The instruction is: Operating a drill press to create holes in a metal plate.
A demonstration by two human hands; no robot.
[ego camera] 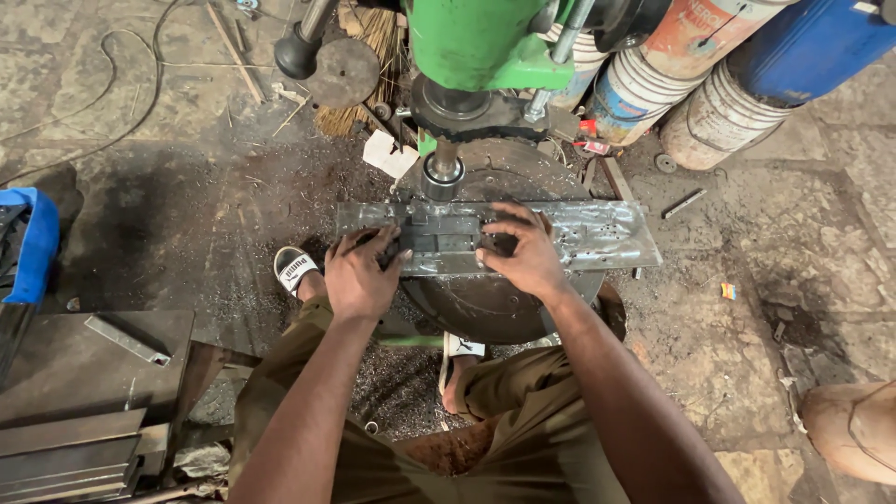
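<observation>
A green drill press [471,42] stands over a round dark table [485,308]. A long flat steel plate [597,233] lies across that table, and a smaller dark metal piece [439,238] rests on the plate under the spindle [442,173]. My left hand [362,273] presses on the left end of the small piece, fingers bent over its edge. At the piece's right end my right hand [525,250] grips it with curled fingers. The drill tip is hidden behind the spindle collar.
Stacked paint buckets [653,79] and a blue drum [812,42] stand at the back right. Dark metal slabs [84,392] lie at the lower left, a blue object [37,243] at the left edge. Metal shavings cover the concrete floor; my sandalled feet [297,271] are beneath the table.
</observation>
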